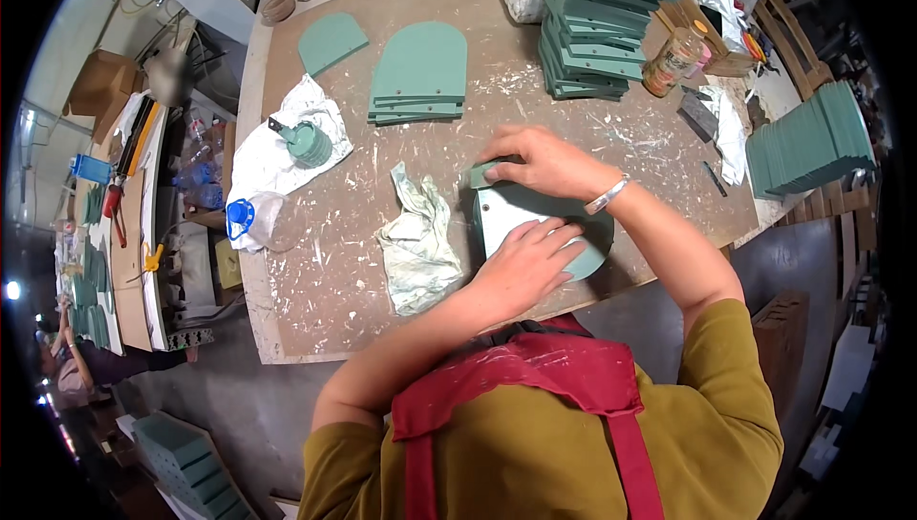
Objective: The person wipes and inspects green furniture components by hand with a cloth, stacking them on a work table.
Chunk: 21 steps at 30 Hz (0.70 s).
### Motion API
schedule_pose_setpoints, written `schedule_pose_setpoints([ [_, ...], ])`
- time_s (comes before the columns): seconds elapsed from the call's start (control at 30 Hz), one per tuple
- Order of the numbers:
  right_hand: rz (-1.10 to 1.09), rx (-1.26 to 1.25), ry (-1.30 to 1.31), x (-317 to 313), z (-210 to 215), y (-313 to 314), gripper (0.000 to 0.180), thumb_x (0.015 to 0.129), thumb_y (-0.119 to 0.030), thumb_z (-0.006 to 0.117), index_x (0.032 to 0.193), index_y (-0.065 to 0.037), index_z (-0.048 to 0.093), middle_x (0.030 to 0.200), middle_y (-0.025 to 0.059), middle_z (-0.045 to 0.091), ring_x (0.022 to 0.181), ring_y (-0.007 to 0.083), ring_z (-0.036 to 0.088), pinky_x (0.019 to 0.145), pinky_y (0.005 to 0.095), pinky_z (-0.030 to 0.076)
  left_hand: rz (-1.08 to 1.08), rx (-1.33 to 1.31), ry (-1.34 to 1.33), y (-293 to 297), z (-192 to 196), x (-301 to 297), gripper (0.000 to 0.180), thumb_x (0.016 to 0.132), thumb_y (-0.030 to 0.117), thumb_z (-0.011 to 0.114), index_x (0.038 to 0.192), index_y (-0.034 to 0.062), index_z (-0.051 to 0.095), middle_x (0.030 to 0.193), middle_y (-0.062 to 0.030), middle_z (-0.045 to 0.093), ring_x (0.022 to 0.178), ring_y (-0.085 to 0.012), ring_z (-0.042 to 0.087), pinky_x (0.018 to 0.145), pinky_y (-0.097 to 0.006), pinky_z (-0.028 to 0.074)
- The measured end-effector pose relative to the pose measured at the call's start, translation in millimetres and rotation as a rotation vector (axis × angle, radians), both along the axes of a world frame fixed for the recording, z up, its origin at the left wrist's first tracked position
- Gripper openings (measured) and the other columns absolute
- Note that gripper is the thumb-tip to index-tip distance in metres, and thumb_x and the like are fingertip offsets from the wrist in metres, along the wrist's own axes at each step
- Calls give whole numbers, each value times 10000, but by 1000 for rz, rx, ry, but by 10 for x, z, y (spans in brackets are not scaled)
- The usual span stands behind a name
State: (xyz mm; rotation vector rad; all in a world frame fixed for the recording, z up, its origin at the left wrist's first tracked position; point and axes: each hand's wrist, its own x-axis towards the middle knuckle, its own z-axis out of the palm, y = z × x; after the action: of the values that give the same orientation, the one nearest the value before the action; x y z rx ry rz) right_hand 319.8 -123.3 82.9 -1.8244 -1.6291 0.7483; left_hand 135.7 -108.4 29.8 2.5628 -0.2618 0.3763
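A round-ended panel [497,219], white-faced with green along its curved end, lies near the table's front edge. My left hand [530,267] rests flat on it, fingers stretched out. At the panel's far left corner, my right hand [549,165] curls its fingers and thumb round a small green block [484,175]. Whether that block is loose or part of the panel, I cannot tell. Left of the panel lies a crumpled, stained cloth [417,243]. Beyond my hands is a short stack of green round-topped panels [418,71], with a single green panel [331,42] beside it.
A tall stack of green panels [594,28] stands at the back, next to a glass jar [672,62]. On the left, a green-filled cup [309,144] sits on white cloth near a blue-capped bottle [263,219]. More panels [812,143] line the right. Another person [76,367] is far left.
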Motion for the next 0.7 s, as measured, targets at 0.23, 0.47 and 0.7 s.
schedule_pose_setpoints([
  [0.23,-68,108,-113,-61,-8,-102,281,907,-205,659,1101,-7,706,1046,181,652,978,371,637,872,426,499,4,-29,59,-33,38,6,476,878,214,689,1325,104,565,1413,-85,505,1346,-285,441,1099,-440,357],
  [0.47,-231,22,-209,-3,96,-408,265,901,-206,643,1058,-4,711,1023,184,650,980,388,630,878,446,494,34,-12,-8,-28,31,-5,461,880,264,691,1302,112,588,1361,-76,538,1290,-288,479,1087,-444,371],
  [0.7,-270,141,-205,-111,-26,-420,278,904,-222,646,1059,0,709,1018,182,642,988,381,624,891,437,488,15,-47,74,-38,70,20,442,894,312,680,1281,110,610,1365,-84,559,1302,-301,486,1069,-442,387],
])
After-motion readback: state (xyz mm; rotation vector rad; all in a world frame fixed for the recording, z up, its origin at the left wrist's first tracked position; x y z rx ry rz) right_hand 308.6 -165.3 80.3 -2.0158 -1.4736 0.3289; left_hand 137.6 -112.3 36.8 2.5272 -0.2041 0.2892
